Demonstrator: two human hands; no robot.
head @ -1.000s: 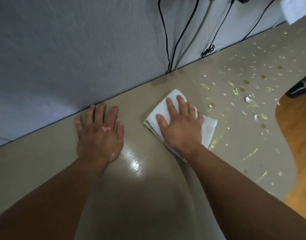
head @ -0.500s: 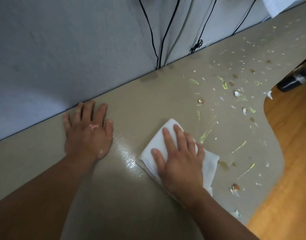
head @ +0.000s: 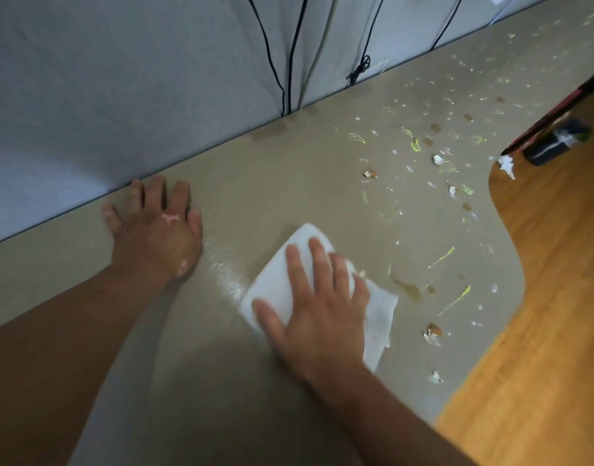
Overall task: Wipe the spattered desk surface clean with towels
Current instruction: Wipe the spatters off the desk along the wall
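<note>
A folded white towel (head: 278, 277) lies flat on the beige desk (head: 262, 183). My right hand (head: 317, 307) presses down on the towel with its fingers spread over it. My left hand (head: 154, 230) rests flat on the bare desk near the wall, fingers apart, holding nothing. To the right of the towel the desk is spattered with yellow-green streaks (head: 440, 257), brown spots (head: 412, 288) and white and brown crumbs (head: 432, 333). A wet sheen (head: 226, 274) shows between my two hands.
A grey wall (head: 120, 95) runs along the desk's far edge, with black cables (head: 290, 62) hanging down it. The desk's curved right edge drops to a wooden floor (head: 541, 314). A dark object (head: 554, 142) lies on the floor at the right.
My right hand has dragged the towel toward me, away from the wall, leaving a wet streak. My left hand has stayed flat in place.
</note>
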